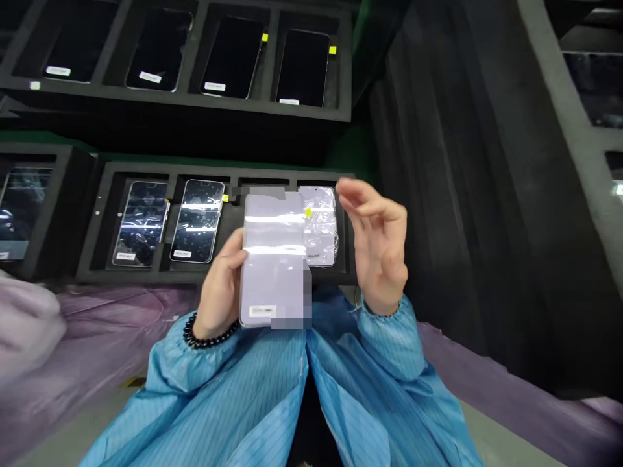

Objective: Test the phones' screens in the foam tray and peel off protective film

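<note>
My left hand (221, 285) grips a phone (275, 256) by its left edge, holding it upright in front of me, its glossy screen facing up with a white label near the bottom. My right hand (379, 243) hovers just right of the phone, fingers loosely curled and apart, holding nothing. Behind the held phone, a film-covered phone (321, 224) with a yellow tab lies in the rightmost slot of a black foam tray (97, 220). Both wrists wear blue striped sleeves, and a black bead bracelet (204, 337) circles the left wrist.
The near tray holds two more phones (141, 224) (198, 220). A higher black tray (195, 104) at the back holds several dark phones. Another tray (24, 207) sits at far left. Purple sheeting (111, 324) covers the bench. Dark racks (487, 162) stand to the right.
</note>
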